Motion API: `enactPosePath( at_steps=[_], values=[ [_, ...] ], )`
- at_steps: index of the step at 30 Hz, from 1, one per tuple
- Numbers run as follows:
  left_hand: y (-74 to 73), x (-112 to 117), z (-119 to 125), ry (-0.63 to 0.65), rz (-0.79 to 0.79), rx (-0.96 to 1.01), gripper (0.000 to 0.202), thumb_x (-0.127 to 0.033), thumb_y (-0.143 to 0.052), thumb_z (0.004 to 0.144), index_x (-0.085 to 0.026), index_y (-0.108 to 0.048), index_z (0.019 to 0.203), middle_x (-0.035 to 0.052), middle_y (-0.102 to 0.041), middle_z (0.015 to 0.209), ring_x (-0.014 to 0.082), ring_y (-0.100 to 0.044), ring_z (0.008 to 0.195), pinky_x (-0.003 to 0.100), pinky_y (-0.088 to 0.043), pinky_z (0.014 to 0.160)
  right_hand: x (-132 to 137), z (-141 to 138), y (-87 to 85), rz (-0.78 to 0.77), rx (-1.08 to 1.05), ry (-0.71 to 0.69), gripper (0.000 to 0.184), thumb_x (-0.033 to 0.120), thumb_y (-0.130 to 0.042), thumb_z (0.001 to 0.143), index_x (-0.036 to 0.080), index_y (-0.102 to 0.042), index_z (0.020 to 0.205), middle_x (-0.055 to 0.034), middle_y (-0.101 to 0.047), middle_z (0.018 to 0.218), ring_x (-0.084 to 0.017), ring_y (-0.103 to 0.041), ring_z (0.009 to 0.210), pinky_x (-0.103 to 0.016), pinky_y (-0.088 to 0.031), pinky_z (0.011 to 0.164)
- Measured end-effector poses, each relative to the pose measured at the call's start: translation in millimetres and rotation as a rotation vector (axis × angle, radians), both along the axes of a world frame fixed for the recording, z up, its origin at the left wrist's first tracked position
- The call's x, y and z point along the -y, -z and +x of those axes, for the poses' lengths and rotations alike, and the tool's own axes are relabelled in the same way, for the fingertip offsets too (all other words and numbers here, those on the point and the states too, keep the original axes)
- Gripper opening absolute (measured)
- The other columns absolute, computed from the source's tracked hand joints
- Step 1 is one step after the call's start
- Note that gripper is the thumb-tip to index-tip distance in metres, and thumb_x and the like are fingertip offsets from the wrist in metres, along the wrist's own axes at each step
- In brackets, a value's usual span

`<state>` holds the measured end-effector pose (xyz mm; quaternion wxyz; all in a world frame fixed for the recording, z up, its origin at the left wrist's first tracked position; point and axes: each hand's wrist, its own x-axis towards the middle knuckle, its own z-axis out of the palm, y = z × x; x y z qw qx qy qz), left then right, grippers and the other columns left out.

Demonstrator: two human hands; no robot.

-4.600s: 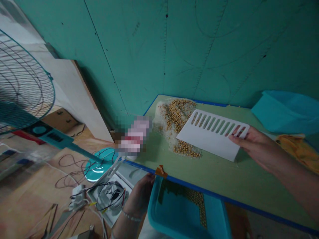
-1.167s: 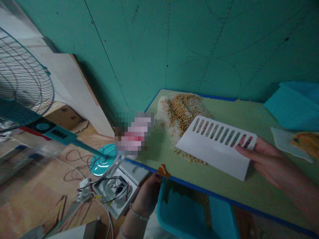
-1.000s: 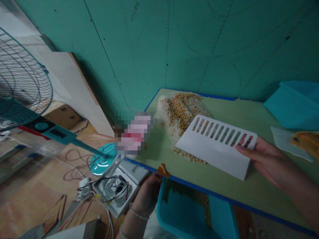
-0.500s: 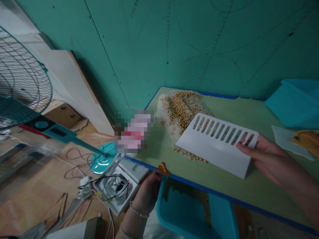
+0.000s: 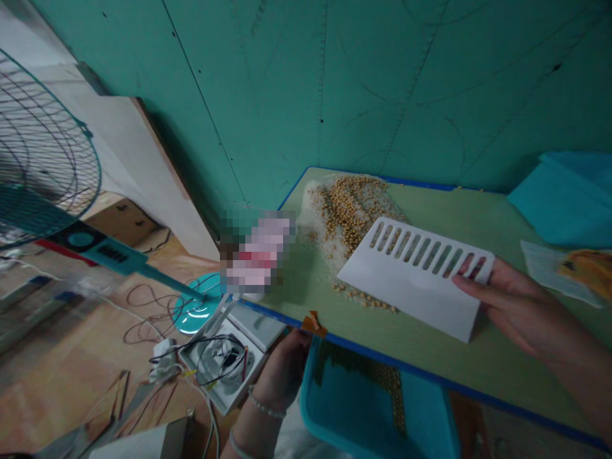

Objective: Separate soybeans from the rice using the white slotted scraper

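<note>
My right hand [image 5: 509, 296] grips the right end of a white plastic panel [image 5: 411, 287] with a row of slots, thumb on top and fingers below. The panel's left end meets a spread heap of yellow soybeans [image 5: 354, 201] mixed with white grains [image 5: 313, 197] on the pale green table [image 5: 473, 213]. Below the table's front edge, my left hand [image 5: 287, 363] is closed at the left rim of a blue plastic basin [image 5: 425, 408]; its fingertips are hidden. Soybeans [image 5: 389, 382] lie inside the basin, partly under the table edge.
A blue container [image 5: 564, 197] and a clear bag with something orange [image 5: 586, 271] are at the table's right. On the left stand a fan [image 5: 81, 239] and an open box of cables [image 5: 224, 357]. A pixelated pink object [image 5: 258, 255] covers the table's left edge.
Almost everything stays put. The white panel and my right hand have shifted only very slightly; my left hand remains at the basin's rim.
</note>
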<state>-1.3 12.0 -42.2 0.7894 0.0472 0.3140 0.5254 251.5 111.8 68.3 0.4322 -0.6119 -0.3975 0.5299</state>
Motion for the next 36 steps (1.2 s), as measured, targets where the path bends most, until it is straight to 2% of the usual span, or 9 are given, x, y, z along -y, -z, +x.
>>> enactPosePath(
  at_steps=[6,10,12,16,22,24,29,33,36],
  values=[
    [-9.6,-2,1,-0.004,-0.051,-0.009,0.013,-0.012,-0.055,0.070,-0.017,-0.062,0.061,-0.0043,-0.053,0.048,0.0097,-0.050,0.048,0.023,-0.042,0.057,0,4,3.1,0.029,-0.003,-0.026,0.049,0.044,-0.083,0.034,0.031,-0.065,0.078,0.0049,-0.072,0.078,-0.017,-0.064,0.080,-0.024,-0.047,0.067],
    [-14.7,-4,0,-0.019,-0.076,0.004,0.020,-0.007,-0.054,0.066,-0.017,-0.068,0.076,-0.0055,-0.054,0.048,0.0088,-0.049,0.046,0.021,-0.041,0.054,0,5,3.6,0.053,0.004,-0.045,0.047,0.044,-0.083,0.036,0.030,-0.065,0.078,0.0039,-0.073,0.078,-0.019,-0.065,0.079,-0.027,-0.048,0.069],
    [-15.6,-5,0,-0.004,-0.072,0.006,0.021,-0.008,-0.053,0.066,-0.017,-0.069,0.076,-0.0049,-0.056,0.048,0.0088,-0.050,0.047,0.021,-0.042,0.055,0,4,2.9,0.049,0.008,-0.052,0.046,0.043,-0.083,0.037,0.030,-0.065,0.077,0.0034,-0.073,0.078,-0.020,-0.065,0.077,-0.028,-0.049,0.068],
    [-14.3,-3,-1,0.018,-0.074,-0.070,0.017,-0.012,-0.053,0.069,-0.016,-0.069,0.068,-0.0011,-0.063,0.054,0.0121,-0.056,0.053,0.024,-0.043,0.058,0,2,0.1,0.045,0.012,-0.065,0.044,0.041,-0.083,0.039,0.030,-0.065,0.078,0.0027,-0.073,0.078,-0.021,-0.066,0.077,-0.029,-0.049,0.068],
    [-13.7,-1,0,0.055,-0.063,-0.101,0.024,-0.017,-0.051,0.073,-0.013,-0.070,0.087,0.0035,-0.069,0.067,0.0204,-0.064,0.073,0.030,-0.045,0.073,2,2,-2.3,0.058,0.015,-0.067,0.043,0.041,-0.082,0.038,0.030,-0.065,0.077,0.0028,-0.073,0.079,-0.022,-0.065,0.079,-0.030,-0.049,0.070],
    [-13.9,-2,0,0.051,-0.041,-0.102,0.023,-0.016,-0.051,0.072,-0.015,-0.069,0.086,0.0038,-0.071,0.072,0.0212,-0.064,0.077,0.031,-0.044,0.077,2,1,-2.6,0.048,0.005,-0.047,0.045,0.041,-0.083,0.037,0.030,-0.065,0.076,0.0035,-0.073,0.077,-0.021,-0.065,0.078,-0.028,-0.049,0.069],
    [-14.3,-2,-1,0.065,-0.071,-0.107,0.023,-0.016,-0.050,0.071,-0.014,-0.069,0.084,0.0047,-0.072,0.075,0.0209,-0.065,0.075,0.032,-0.044,0.079,2,1,-1.2,0.033,-0.013,-0.069,0.044,0.040,-0.083,0.038,0.029,-0.065,0.077,0.0032,-0.073,0.078,-0.019,-0.065,0.076,-0.027,-0.049,0.068],
    [-12.1,0,-1,0.060,-0.081,-0.101,0.023,-0.020,-0.053,0.071,-0.013,-0.070,0.085,0.0033,-0.069,0.063,0.0214,-0.064,0.074,0.032,-0.044,0.076,3,4,0.4,0.064,0.007,-0.105,0.043,0.040,-0.081,0.043,0.029,-0.064,0.080,0.0009,-0.073,0.083,-0.023,-0.066,0.079,-0.032,-0.051,0.070],
    [-10.1,0,-2,0.066,-0.091,-0.110,0.017,-0.021,-0.055,0.072,-0.014,-0.069,0.075,0.0034,-0.069,0.061,0.0200,-0.064,0.069,0.030,-0.044,0.071,3,5,0.4,0.059,0.025,-0.122,0.043,0.041,-0.081,0.043,0.029,-0.064,0.081,0.0004,-0.073,0.084,-0.024,-0.067,0.081,-0.034,-0.052,0.070]
  ],
)
